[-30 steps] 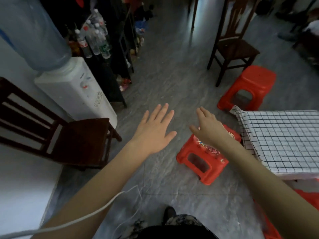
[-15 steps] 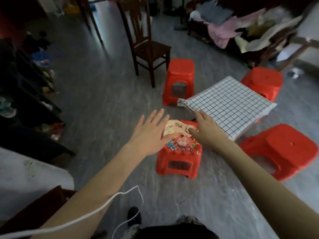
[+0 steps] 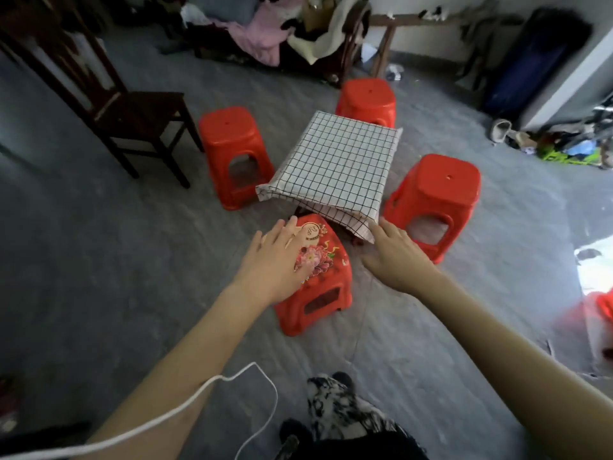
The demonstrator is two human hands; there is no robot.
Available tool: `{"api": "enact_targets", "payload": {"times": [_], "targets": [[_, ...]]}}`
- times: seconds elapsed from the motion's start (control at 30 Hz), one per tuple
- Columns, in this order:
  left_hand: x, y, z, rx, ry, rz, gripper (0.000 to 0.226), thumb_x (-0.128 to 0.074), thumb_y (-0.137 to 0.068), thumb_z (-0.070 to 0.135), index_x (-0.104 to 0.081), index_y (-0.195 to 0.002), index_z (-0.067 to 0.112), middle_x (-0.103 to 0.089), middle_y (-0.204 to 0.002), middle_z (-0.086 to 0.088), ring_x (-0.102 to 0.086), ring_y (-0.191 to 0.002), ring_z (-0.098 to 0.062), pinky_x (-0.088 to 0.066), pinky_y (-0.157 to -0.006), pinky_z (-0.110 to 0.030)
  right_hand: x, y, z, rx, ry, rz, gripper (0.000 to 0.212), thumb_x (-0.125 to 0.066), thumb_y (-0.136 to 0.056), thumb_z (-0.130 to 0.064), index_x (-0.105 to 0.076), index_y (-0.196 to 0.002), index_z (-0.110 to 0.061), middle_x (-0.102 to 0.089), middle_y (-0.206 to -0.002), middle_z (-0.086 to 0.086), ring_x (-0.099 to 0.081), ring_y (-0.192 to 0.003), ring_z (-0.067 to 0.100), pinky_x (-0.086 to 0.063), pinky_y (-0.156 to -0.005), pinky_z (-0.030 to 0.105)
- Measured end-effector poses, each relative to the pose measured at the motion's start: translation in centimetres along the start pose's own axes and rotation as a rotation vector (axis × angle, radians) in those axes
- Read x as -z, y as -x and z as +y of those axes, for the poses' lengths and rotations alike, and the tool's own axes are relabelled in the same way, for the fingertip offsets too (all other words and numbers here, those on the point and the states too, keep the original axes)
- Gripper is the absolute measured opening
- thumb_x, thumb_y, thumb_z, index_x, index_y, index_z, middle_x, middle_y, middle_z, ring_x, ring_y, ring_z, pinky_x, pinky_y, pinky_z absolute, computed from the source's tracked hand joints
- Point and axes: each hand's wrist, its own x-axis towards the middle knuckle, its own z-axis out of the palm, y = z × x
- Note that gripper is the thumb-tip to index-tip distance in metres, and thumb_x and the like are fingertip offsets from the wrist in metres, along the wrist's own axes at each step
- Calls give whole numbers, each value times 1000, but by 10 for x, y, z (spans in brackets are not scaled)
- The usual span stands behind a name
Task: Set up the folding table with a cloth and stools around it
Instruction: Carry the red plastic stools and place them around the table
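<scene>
Shift since earlier frame: view is swinging right; all four stools now showing; left hand [image 3: 275, 260] is sliding further over the decorated stool [image 3: 318, 273].
Bench [image 3: 331, 164]: standing on the floor, checked cloth [image 3: 335, 180] covering it.
Stools: three plain red stools [image 3: 234, 151] sitting at three sides; decorated one near the fourth.
Progress: looking nearly done; perhaps a final nudge remaining.
Left grip: open, flat over the seat.
Right grip: right hand [image 3: 394, 257] open, fingertips [image 3: 381, 224] at the cloth corner.

Cloth [image 3: 335, 167] lies on the table, a stool on each side: left [image 3: 232, 141], behind [image 3: 366, 96], right [image 3: 438, 190]. Nearest stool [image 3: 318, 277] stands before it, and a chair [image 3: 132, 107] is far left.
</scene>
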Motion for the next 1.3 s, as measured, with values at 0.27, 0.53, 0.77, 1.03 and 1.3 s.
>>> {"api": "enact_targets", "payload": {"times": [0.27, 0.53, 0.77, 1.03, 1.3], "targets": [[6, -80, -35, -122, -30, -117, 71, -34, -98, 55, -4, -156, 28, 13, -163, 4, 10, -150, -17, -1, -121, -47, -16, -37, 28, -149, -44, -7, 82, -57, -90, -36, -12, -155, -15, -12, -161, 14, -16, -147, 34, -21, -118, 46], [32, -146, -101, -78, -149, -151, 73, -34, -99, 56, -1, -157, 26, 15, -163, 2, 10, -150, -19, -4, -121, -48, -18, -126, -12, -91, -68, -16, 78, -60, -89, -42, -20, -151, -18, -11, -162, 12, -13, -148, 33, -23, -117, 48], [27, -191, -110, -224, -190, -239, 73, -37, -98, 54, -1, -156, 29, 17, -162, 3, 13, -150, -18, -1, -121, -49, -14, -166, -28, -116, -55, -7, 78, -58, -91, -45, -16, -152, -21, -11, -161, 10, -13, -148, 32, -23, -117, 52], [25, -249, -153, -378, -248, -314, 71, -36, -98, 56, -4, -156, 30, 17, -163, 3, 11, -150, -20, -4, -121, -50, -28, -189, -48, -257, -41, -27, 72, -51, -93, -39, -16, -153, -19, -6, -162, 10, -8, -149, 30, -18, -120, 47], [-4, -301, -190, -562, -277, -360, 67, -35, -98, 51, -7, -155, 30, 14, -163, 2, 9, -150, -21, -2, -121, -49, -66, -197, -71, -448, -31, -40, 69, -48, -96, -45, -15, -153, -23, -8, -162, 8, -16, -148, 29, -23, -117, 45]]}}
